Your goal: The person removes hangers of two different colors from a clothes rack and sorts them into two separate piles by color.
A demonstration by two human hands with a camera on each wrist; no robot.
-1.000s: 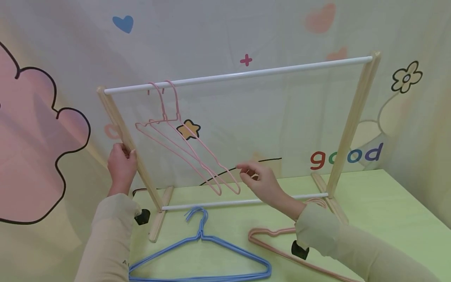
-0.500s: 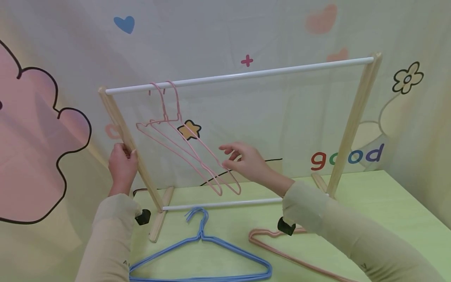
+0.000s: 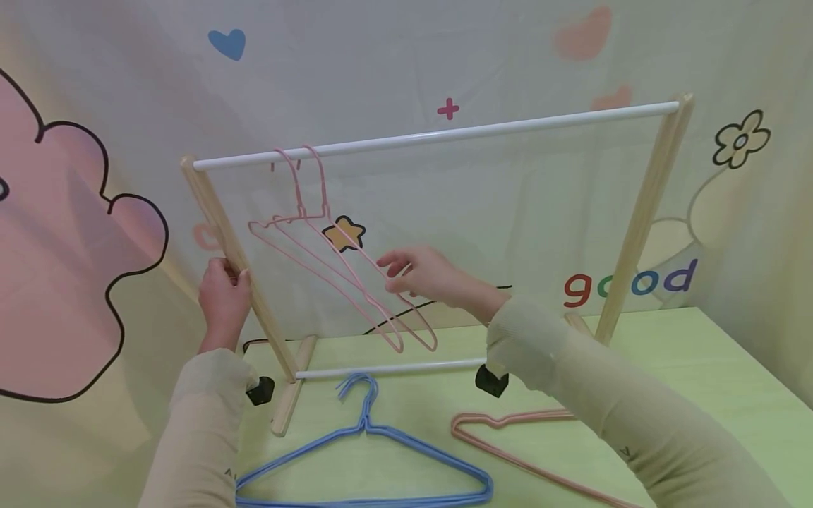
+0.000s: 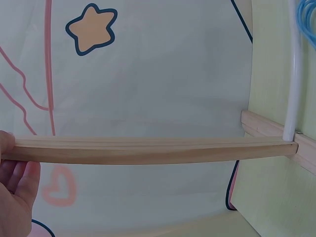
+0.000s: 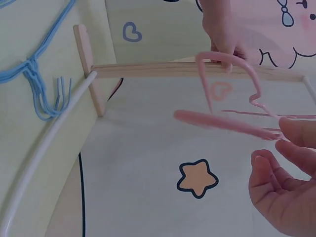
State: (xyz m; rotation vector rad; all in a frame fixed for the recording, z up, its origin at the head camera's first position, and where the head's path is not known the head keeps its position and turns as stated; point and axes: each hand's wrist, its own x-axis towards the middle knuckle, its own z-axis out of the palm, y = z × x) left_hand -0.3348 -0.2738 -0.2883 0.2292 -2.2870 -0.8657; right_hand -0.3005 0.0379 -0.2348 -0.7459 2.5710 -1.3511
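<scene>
A small wooden rack with a white top rail point(image 3: 438, 134) stands on a green table point(image 3: 699, 367). Two pink wire hangers point(image 3: 330, 268) hang near the rail's left end. My left hand point(image 3: 222, 296) grips the rack's left post point(image 3: 216, 212); the left wrist view shows its fingers point(image 4: 15, 192) under that post point(image 4: 148, 150). My right hand point(image 3: 413, 276) is raised to the lower arm of the nearer pink hanger. In the right wrist view its fingertips point(image 5: 296, 131) touch the wire point(image 5: 222, 121), with the thumb apart below.
Blue wire hangers point(image 3: 368, 451) lie stacked on the table in front of the rack, and a pink hanger point(image 3: 508, 444) lies to their right. A white lower rail point(image 3: 387, 368) joins the rack's feet. A printed cloth backdrop point(image 3: 508, 212) hangs close behind.
My right hand has risen and moved left from near the lower rail to the hanging pink hangers. My left hand stays on the post.
</scene>
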